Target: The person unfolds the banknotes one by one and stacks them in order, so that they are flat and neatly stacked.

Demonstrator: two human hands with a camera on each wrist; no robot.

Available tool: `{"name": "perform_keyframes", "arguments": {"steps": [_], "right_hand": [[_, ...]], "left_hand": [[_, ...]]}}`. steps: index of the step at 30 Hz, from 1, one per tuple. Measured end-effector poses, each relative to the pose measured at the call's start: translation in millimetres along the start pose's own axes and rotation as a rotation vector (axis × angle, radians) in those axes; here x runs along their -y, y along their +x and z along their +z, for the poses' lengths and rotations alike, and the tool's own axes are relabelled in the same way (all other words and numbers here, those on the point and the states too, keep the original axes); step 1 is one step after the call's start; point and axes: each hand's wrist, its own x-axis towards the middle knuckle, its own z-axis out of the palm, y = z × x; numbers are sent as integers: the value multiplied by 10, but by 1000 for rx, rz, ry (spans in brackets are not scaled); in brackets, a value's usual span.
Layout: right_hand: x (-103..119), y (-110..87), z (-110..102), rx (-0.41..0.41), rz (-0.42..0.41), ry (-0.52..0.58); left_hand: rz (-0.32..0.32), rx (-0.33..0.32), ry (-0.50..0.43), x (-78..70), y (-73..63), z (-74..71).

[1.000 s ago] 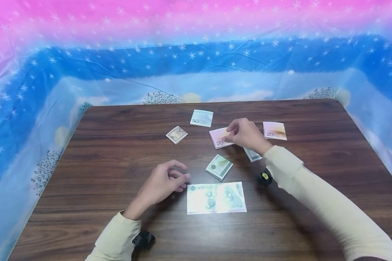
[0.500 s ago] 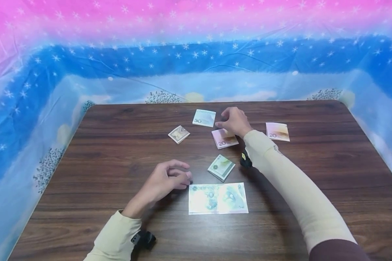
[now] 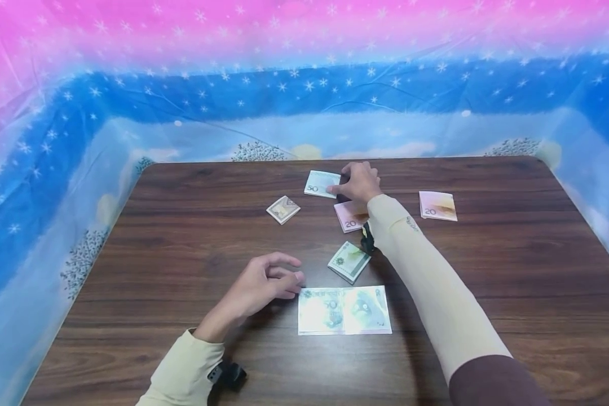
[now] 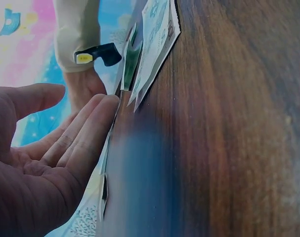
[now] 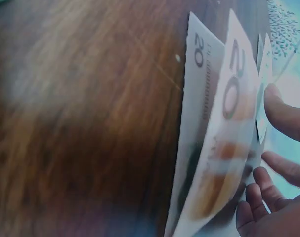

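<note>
Beyond the pink folded 20 banknote (image 3: 346,219), my right hand (image 3: 361,180) reaches the folded 50 banknote (image 3: 317,183) near the table's far edge. In the head view its thumb overlaps that note's right side. The right wrist view has thumb and fingers (image 5: 274,190) spread apart, with the 20 banknote (image 5: 234,103) standing half unfolded in front. My left hand (image 3: 264,282) rests on the table, fingers loosely bent and holding nothing, beside the upper left corner of a flattened stack of 50 banknotes (image 3: 320,316). Its palm (image 4: 51,177) shows in the left wrist view.
A folded green banknote (image 3: 346,265) lies behind the flattened stack. To the left is a small brownish folded note (image 3: 283,210); another pink folded 20 note (image 3: 438,205) lies at the right. A patterned cloth (image 3: 264,132) surrounds the wooden table (image 3: 507,254).
My right hand has moved from the pink 20 banknote up and left to the 50 banknote. The sleeve now covers where a grey folded note showed. My left hand has stayed put.
</note>
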Motion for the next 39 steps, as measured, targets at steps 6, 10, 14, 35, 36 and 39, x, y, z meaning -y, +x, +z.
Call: {"name": "perform_keyframes", "arguments": {"steps": [6,10,14,35,36,39], "right_hand": [[23,7,24,-12,0,-6],[22,14,17,-7,30,5],[10,28,16,-23,53,45],[104,-76,-206,-210,-42,471],[114,-101,-230,-206,-47,492],[131,-188,-296,-188,-51,537]], "left_hand": [[2,14,10,1,-13,-18],[3,29,12,7,-15,-24],[6,37,12,15,-12,-20],[43,49,19,-2,14,13],[44,43,19,-3,19,18],[50,28,14,-13,33,36]]}}
